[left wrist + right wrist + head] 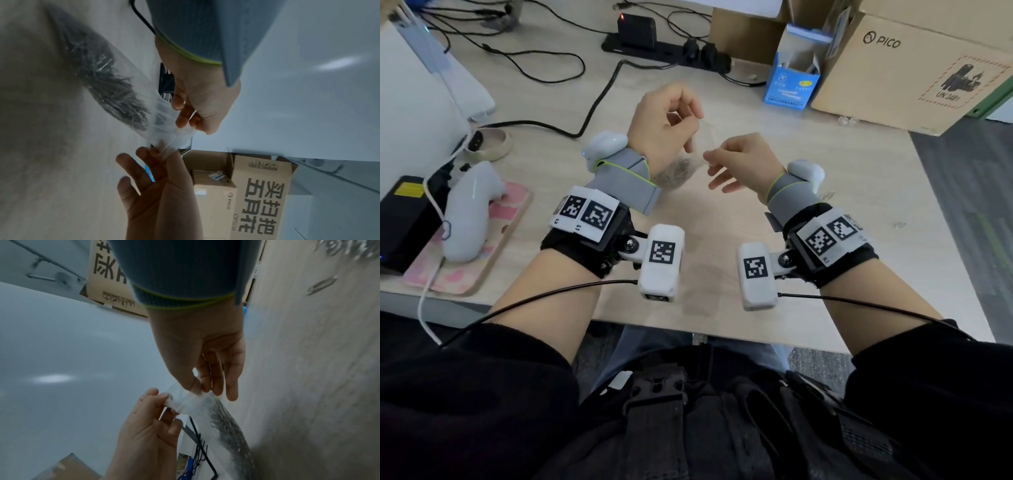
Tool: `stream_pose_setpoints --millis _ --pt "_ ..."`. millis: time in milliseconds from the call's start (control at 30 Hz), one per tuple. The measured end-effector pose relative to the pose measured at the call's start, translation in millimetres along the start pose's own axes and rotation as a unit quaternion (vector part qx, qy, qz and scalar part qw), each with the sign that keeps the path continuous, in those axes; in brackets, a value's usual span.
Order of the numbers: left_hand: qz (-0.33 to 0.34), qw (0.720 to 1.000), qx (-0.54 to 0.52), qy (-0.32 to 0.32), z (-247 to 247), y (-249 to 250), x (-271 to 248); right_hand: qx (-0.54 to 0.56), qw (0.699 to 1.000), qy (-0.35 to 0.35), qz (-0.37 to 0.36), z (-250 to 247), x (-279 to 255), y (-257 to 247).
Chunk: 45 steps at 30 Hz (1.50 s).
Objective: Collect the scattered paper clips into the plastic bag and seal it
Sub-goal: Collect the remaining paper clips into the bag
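We've got the clear plastic bag (144,116) pinched at its mouth, left hand (666,128) and right hand (743,162) each gripping one end to stretch the strip flat for sealing. The grey steel paper clips (107,84) hang bunched below our fingers. A few strays (321,284) sit on the desk.

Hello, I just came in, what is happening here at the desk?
A person holds a clear plastic bag up above the desk with both hands. The left hand and the right hand each pinch the top edge of the bag, one at each end. A dark heap of paper clips already hangs in the bottom of the bag. At least one loose clip lies on the desk, so collecting is not finished. Whether the bag's top is sealed cannot be told.
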<state>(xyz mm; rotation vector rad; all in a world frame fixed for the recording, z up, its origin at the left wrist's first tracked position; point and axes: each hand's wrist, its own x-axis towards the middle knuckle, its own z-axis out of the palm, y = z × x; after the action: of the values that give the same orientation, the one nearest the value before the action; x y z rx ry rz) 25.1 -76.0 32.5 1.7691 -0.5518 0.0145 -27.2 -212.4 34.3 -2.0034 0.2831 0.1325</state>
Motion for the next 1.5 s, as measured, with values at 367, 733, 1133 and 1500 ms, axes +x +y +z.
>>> stream_pose_setpoints --millis 367,733,1133,1500 --pt "0.058 0.995 -0.026 0.072 -32.3 21.4 12.6 0.107 0.990 -0.053 -0.081 12.3 5.6 -41.2" --pt "0.000 1.000 0.013 -0.021 -4.1 1.0 6.9 0.153 0.985 -0.081 -0.004 8.4 1.8 -0.8" --pt "-0.026 0.992 0.020 -0.125 83.0 5.6 11.5 -0.052 0.974 0.216 0.037 -81.0 -32.9 81.4" --pt "-0.072 0.905 0.305 -0.287 166.9 -2.7 3.7 -0.267 0.894 0.287 0.217 -157.5 -69.6 166.5"
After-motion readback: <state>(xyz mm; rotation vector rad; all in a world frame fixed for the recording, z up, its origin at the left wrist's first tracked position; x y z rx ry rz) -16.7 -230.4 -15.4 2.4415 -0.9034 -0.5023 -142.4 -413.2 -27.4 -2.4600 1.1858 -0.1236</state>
